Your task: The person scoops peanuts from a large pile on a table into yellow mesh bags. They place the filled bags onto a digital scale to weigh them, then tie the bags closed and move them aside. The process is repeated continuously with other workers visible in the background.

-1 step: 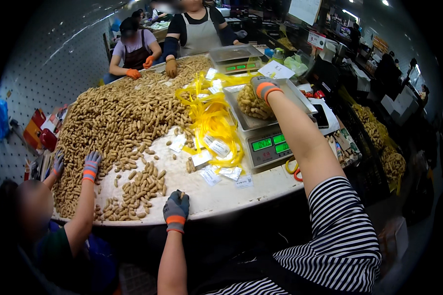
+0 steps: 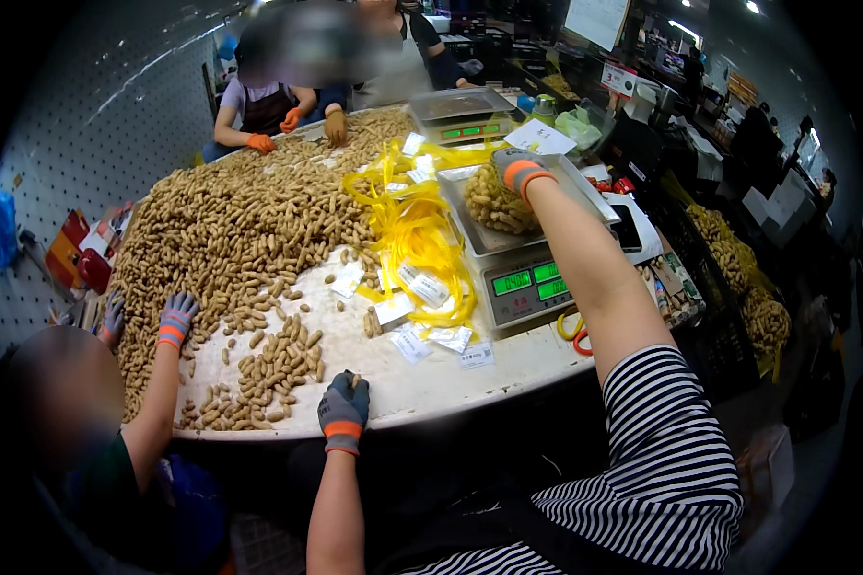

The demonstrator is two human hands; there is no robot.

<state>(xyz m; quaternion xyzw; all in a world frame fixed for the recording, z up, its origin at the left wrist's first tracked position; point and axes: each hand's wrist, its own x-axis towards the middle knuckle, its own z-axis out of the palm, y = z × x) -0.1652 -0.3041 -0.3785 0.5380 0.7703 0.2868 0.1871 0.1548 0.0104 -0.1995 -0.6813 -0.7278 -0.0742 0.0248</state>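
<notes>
At the far left, a co-worker's gloved hand [image 2: 175, 318] lies on a broad heap of unshelled peanuts [image 2: 249, 220] that covers much of the worktop [image 2: 431, 398]. Beyond the heap, another co-worker's orange-gloved hand [image 2: 260, 143] rests at its edge. Nearer the front, a smaller pile of peanuts [image 2: 278, 369] sits loosely apart from the main mass.

Just right of that pile, the person's left hand [image 2: 342, 407], in a grey glove, is at the front edge of the worktop, its fingers curled round what looks like a single peanut [image 2: 355, 380]. Past it lies a tangle of yellow nets [image 2: 424, 225] with white labels [image 2: 394, 308] on and beside them.

Further right stands a scale [image 2: 516, 307], its displays lit green. A net bag [image 2: 499, 206] filled with peanuts rests in its metal tray, and the right hand [image 2: 516, 165] is at the top of that bag; whether it grips the net or only touches it, I cannot tell.

The step in hand looks to be weighing the filled bag. The next move seems to call for letting the bag's full weight settle, reading the display, then adding or removing a few peanuts if needed.

Near the scale's right front corner lie scissors [image 2: 582, 342] with an orange handle; at the far right hang more filled net bags [image 2: 765, 321].
</notes>
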